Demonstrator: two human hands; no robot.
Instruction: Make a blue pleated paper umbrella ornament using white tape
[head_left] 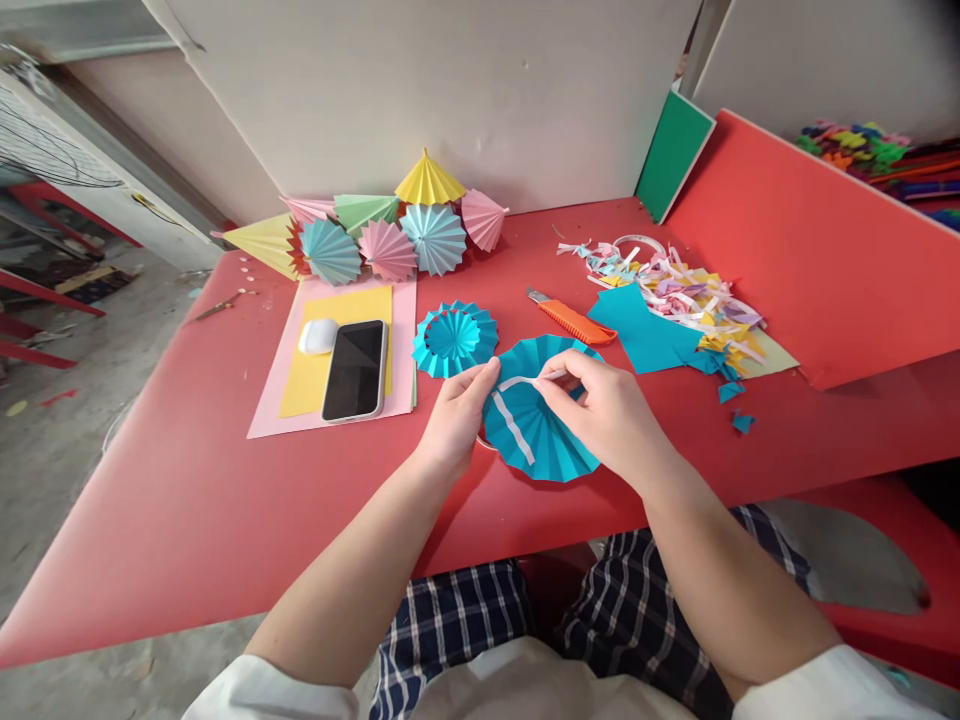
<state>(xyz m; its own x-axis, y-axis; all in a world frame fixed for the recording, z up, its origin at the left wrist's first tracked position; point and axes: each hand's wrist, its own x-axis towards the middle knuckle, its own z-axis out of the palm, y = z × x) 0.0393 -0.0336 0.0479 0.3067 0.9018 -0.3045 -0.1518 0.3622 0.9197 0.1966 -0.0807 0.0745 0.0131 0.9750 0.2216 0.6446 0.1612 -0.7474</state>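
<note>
A large blue pleated paper disc (559,445) is held above the table's near side. My left hand (454,412) grips its left edge between thumb and fingers. A white strip (514,430), which looks like double-sided tape, lies along one pleat. Over the disc, my right hand (600,405) is closed in a pinch on a second thin white strip (516,382), whose far end reaches toward my left thumb. Just behind stands a smaller blue pleated paper ring (454,338). An orange utility knife (576,320) rests beyond the disc.
Folded paper umbrellas (390,250) line the back of the red table (315,500). At left, a phone (355,368) and a white case (318,336) lie on coloured paper sheets (274,415). Paper scraps (675,285) and blue paper (645,330) lie right, before a red board (810,250).
</note>
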